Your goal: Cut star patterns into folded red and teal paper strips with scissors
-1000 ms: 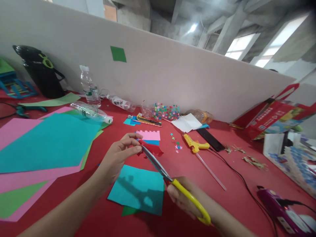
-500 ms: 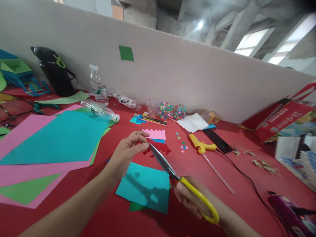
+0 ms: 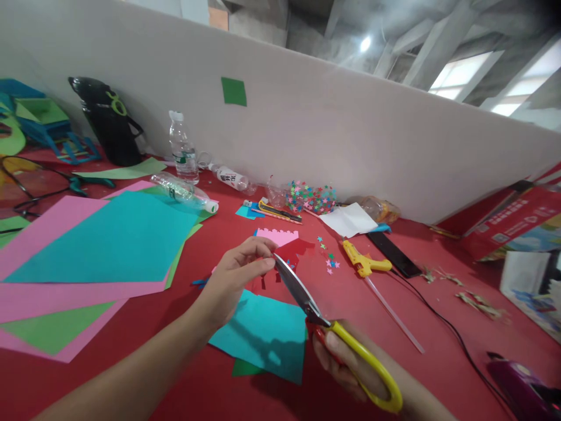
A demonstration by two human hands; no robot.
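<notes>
My left hand (image 3: 239, 272) is closed in a pinch on the edge of a thin, glossy red sheet (image 3: 298, 252), which has a notched edge. My right hand (image 3: 339, 356) grips scissors (image 3: 302, 292) with yellow and red handles. The blades point up and left, and their tips are at my left fingertips beside the red sheet. Whether the blades bite into it I cannot tell. Under my hands lies a blue-green paper square (image 3: 272, 333), with a green piece (image 3: 245, 368) partly beneath it. Behind the red sheet is a scallop-edged pink paper strip (image 3: 278, 235).
Large coloured sheets (image 3: 105, 240) are stacked at left under a plastic bottle (image 3: 184, 192). A yellow glue gun (image 3: 366, 262), a phone (image 3: 394, 254) and star sequins (image 3: 332, 264) lie at right. Behind are a box cutter (image 3: 278, 210), an upright bottle (image 3: 183, 152) and a black flask (image 3: 107, 126).
The red sheet has turned and now spreads further up and right, covering part of the pink strip. Scissors and both hands stay close together. The whole view has shifted slightly.
</notes>
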